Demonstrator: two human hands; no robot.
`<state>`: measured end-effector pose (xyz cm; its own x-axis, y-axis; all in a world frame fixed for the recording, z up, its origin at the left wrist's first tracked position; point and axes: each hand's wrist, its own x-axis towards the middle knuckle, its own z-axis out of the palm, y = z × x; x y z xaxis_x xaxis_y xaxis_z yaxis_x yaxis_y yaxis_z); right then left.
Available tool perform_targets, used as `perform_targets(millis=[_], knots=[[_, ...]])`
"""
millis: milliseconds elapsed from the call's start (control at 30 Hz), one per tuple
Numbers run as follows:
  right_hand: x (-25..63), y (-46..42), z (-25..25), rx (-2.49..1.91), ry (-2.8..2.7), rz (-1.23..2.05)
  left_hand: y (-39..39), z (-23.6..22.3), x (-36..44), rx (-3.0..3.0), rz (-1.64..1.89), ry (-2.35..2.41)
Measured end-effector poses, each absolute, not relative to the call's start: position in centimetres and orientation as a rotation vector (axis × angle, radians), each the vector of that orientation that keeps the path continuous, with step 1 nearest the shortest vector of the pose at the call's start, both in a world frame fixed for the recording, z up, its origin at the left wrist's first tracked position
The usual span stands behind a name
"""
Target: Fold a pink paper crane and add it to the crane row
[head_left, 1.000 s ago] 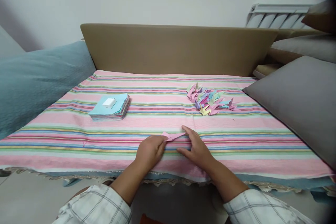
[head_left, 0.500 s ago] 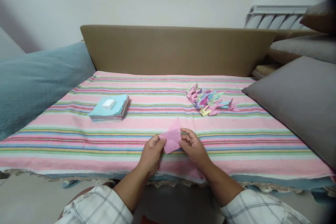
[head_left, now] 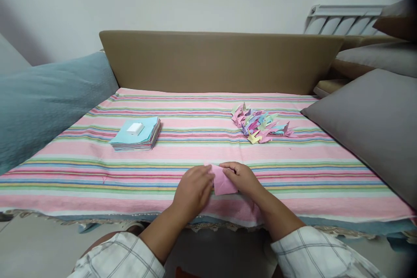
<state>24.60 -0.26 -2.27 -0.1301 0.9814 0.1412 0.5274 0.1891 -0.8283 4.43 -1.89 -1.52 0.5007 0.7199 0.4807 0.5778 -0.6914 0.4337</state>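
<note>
A folded pink paper (head_left: pixel 223 181) lies on the striped cloth (head_left: pixel 293 169) near its front edge. My left hand (head_left: pixel 193 191) pinches its left edge with curled fingers. On the paper's right side rests my right hand (head_left: pixel 243 178), fingers bent over its top edge. Both hands grip the same piece. A stack of square coloured sheets (head_left: pixel 138 135) with a small white block (head_left: pixel 135 128) on top sits to the far left. A heap of folded paper cranes (head_left: pixel 259 124) lies at the far right.
A brown headboard (head_left: pixel 221 58) closes off the back. A blue-grey blanket (head_left: pixel 42 100) lies at the left and grey cushions (head_left: pixel 374 126) press in from the right. A white radiator (head_left: pixel 342 19) stands behind them. The cloth's lace hem hangs over the front edge.
The pink paper was pressed flat a second ago, then lifted and turned in both hands, and is now laid down again, folded smaller, between my fingers.
</note>
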Motion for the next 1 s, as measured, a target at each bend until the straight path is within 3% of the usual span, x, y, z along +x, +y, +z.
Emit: perform_targets(millis=[233,467,1000], knots=[[24.3,0.9,-2.7,-1.531,-1.944,0.492,-2.6,-3.3,5.3,2.890,0.491,1.097],[24.1,-0.5,-2.5,-1.508,-2.146,-0.020,-2.9,-4.0,5.6,2.913,0.389,1.154],[27.8,-1.3,-1.3,-1.618,-1.947,0.446,-3.5,-3.3,7.3,2.856,0.396,1.263]])
